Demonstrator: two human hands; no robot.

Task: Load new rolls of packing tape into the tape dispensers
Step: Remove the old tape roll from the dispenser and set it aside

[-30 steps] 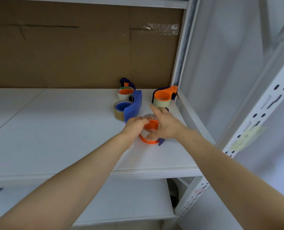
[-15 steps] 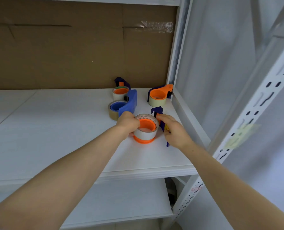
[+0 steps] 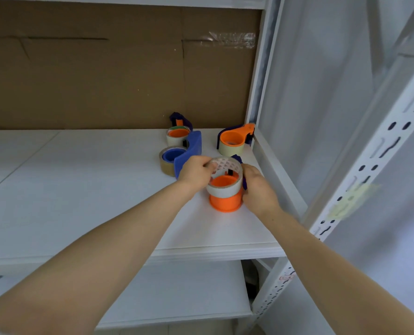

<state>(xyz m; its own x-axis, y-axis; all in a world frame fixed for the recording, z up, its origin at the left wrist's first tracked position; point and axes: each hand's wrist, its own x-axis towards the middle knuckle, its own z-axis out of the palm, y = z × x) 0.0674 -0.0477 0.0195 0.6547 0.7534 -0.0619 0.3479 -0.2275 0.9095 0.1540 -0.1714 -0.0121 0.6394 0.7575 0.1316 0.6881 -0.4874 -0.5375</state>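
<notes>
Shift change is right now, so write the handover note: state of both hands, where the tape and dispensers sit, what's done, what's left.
Left hand: grips the left rim of the tape roll.
Right hand: holds the near dispenser at the roll's right side.
The roll is only partway down that dispenser, with orange showing below it, on the white shelf.
Behind are the blue dispenser, the back dispenser and the corner dispenser, each with a roll on it.
Done: those three look loaded.
Left: probably seat this roll fully, then thread the tape.
</notes>
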